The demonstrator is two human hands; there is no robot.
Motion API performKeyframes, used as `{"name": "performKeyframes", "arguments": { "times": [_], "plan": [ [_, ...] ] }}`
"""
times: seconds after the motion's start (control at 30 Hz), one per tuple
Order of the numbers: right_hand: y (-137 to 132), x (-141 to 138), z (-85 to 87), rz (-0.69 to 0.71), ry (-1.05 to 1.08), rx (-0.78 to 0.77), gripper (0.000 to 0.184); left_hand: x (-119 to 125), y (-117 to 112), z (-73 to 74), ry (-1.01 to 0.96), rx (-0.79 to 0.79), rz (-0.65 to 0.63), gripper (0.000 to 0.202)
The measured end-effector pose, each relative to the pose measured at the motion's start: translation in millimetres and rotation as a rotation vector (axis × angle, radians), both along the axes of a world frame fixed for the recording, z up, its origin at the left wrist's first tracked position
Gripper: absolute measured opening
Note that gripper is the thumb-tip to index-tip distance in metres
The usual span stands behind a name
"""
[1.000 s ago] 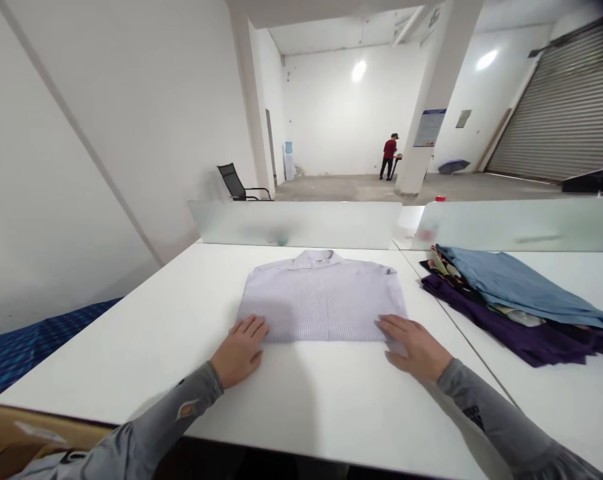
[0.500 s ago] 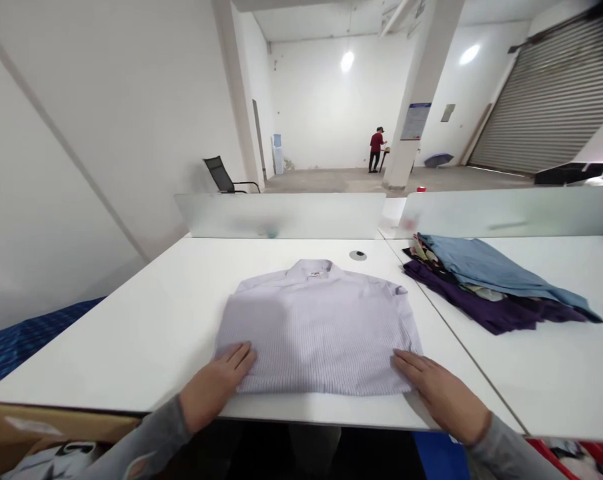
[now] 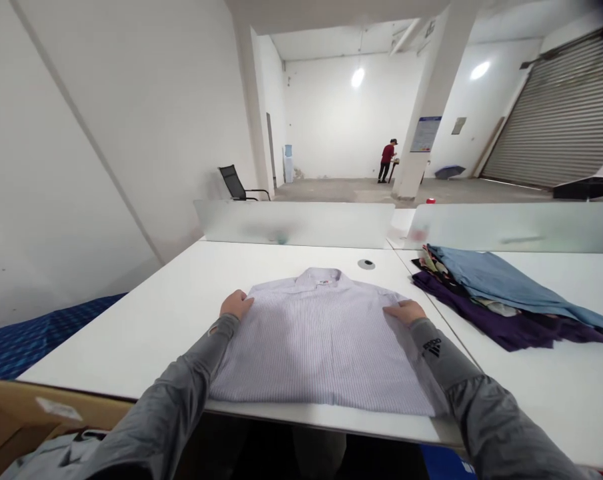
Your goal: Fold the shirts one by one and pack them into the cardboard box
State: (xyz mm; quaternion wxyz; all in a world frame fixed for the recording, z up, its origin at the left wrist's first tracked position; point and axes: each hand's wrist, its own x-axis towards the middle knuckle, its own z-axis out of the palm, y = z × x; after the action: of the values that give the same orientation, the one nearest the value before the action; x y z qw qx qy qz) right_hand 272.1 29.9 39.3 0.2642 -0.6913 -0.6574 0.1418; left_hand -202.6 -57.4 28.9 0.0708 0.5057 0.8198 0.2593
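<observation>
A pale lilac shirt (image 3: 321, 347) with fine dark stripes lies folded on the white table, its collar (image 3: 319, 277) pointing away from me. At its upper left edge, my left hand (image 3: 237, 305) is closed on the fabric, thumb on top. My right hand (image 3: 405, 311) pinches the opposite edge near the shoulder in the same way. Part of the shirt's right side is hidden beneath my right sleeve.
To the right, a pile with blue trousers (image 3: 506, 277) and purple cloth (image 3: 476, 320) lies on the white table (image 3: 156, 313). A frosted divider (image 3: 301, 223) runs along the back. An open cardboard box (image 3: 11, 407) stands at lower left. A person (image 3: 387, 162) stands far off.
Both hands have moved from the shirt's near corners up to its upper sides and closed on the edges. The shirt's near part now spreads wider. The view has shifted slightly.
</observation>
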Motion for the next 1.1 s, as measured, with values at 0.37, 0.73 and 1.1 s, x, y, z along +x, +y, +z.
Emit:
{"name": "performKeyframes", "arguments": {
  "times": [0.37,0.73,1.1],
  "plan": [
    [-11,16,-38.2,-0.191,-0.113,0.191,0.030,27,14,-17.7,0.035,0.251,-0.011,0.016],
    [34,4,0.7,0.010,-0.082,0.041,0.055,26,46,22.9,0.378,0.069,-0.456,0.045],
    [28,-25,2.8,0.348,-0.152,0.111,0.014,74,67,22.8,0.339,0.046,-0.707,0.020]
  ]
}}
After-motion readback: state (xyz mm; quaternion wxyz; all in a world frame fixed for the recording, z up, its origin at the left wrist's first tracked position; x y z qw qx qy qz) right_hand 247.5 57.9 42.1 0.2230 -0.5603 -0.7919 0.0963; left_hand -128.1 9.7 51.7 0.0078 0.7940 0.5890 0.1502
